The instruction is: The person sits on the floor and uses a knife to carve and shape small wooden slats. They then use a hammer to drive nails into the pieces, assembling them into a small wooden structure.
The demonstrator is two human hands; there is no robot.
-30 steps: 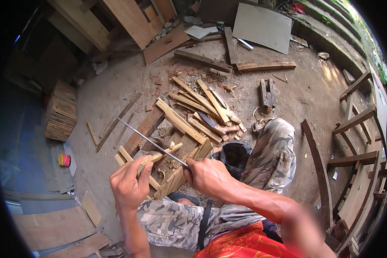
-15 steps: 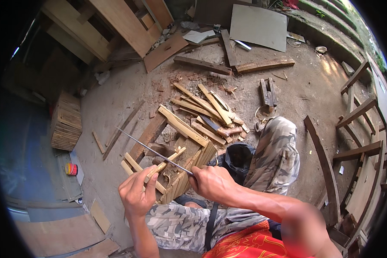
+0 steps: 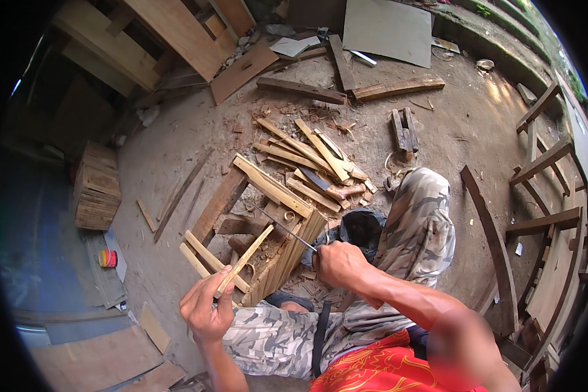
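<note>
Between its thumb and fingers, my left hand grips one end of a narrow wooden strip, which slants up and away. My right hand is closed round the near end of a long thin metal rod, whose handle, if any, is hidden in the fist. The rod points up and left, its tip beyond the strip's far end and apart from it. Below both lies a low wooden frame with pale slats and darker beams. Curled shavings rest on it.
Beyond the frame lies a pile of wooden pieces with a handsaw on it. A dark bag sits by my knee. Left are a stack of wood blocks and a red-yellow tin. Curved timbers stand right.
My right hand has drawn the rod back toward the right, off the strip. My left hand has shifted slightly down, still holding the strip.
</note>
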